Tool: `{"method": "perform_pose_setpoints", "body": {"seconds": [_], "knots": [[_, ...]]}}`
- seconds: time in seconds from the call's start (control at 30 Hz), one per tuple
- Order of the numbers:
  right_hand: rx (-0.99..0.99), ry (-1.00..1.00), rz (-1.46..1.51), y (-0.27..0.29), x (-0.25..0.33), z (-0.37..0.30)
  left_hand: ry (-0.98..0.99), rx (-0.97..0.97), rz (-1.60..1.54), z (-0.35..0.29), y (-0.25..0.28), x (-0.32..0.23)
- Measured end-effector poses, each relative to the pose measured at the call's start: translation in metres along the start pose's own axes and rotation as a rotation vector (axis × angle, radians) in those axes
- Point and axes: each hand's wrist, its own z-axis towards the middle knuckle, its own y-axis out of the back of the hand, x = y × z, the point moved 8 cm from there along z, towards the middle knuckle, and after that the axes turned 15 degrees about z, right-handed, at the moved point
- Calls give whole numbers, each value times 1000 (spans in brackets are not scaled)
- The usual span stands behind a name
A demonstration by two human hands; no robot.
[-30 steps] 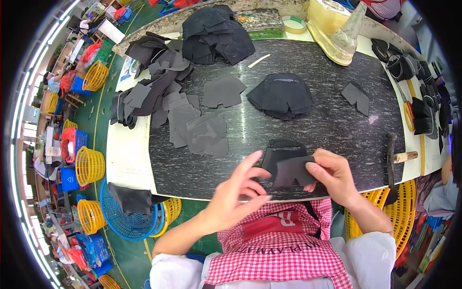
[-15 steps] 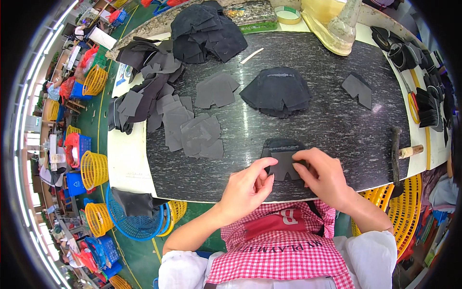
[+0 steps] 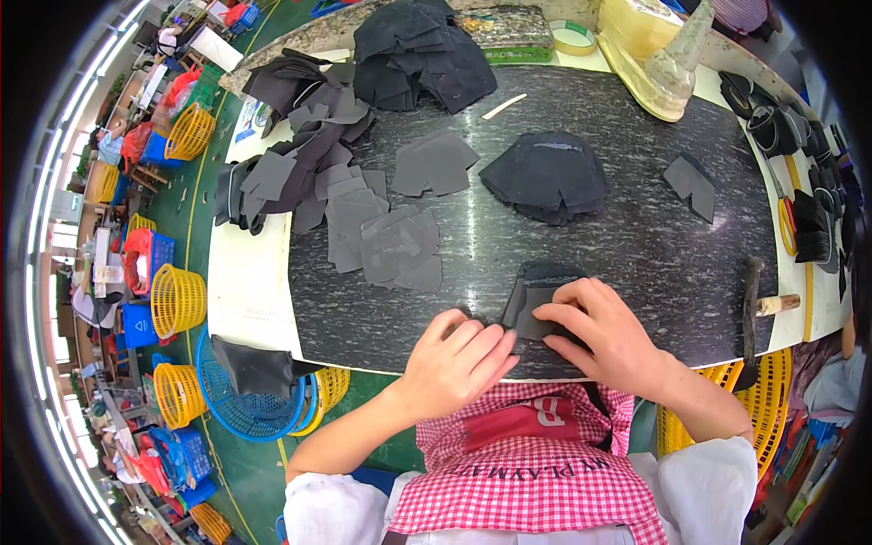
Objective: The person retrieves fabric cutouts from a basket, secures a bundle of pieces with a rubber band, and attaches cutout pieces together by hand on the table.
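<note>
On the dark speckled tabletop in front of me lies a black cut piece of sheet material [image 3: 545, 272] with a smaller dark grey piece [image 3: 527, 318] on it. My right hand [image 3: 613, 336] grips the grey piece, index finger and thumb on its right part. Fingers of my left hand [image 3: 461, 357] are curled together, their tips at the lower left corner of the black piece; exactly what they pinch is partly hidden. Beyond my hands sits a neat stack of black notched pieces [image 3: 545, 177]. Loose grey pieces [image 3: 400, 245] lie to the left of it.
Larger black heaps [image 3: 422, 54] stand at the back left. A white strip [image 3: 504, 106], a roll of tape [image 3: 573, 37] and a glue-stained container [image 3: 658, 82] are farther back. At the right are a notched piece [image 3: 690, 186], yellow-handled scissors [image 3: 787, 222] and a hammer [image 3: 763, 304].
My left hand has shifted from the grey piece's top edge to the black piece's lower left corner. My right fingers reach farther over the grey piece, covering its notch. The whole view has shifted slightly.
</note>
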Motion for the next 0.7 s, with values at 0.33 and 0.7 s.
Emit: {"method": "perform_pose_setpoints", "body": {"seconds": [0.33, 0.7], "knots": [[314, 233, -373, -27, 25, -28, 228, -20, -258, 7, 3, 43], [-144, 167, -471, 67, -7, 67, -24, -69, -266, 60, -34, 27]]}}
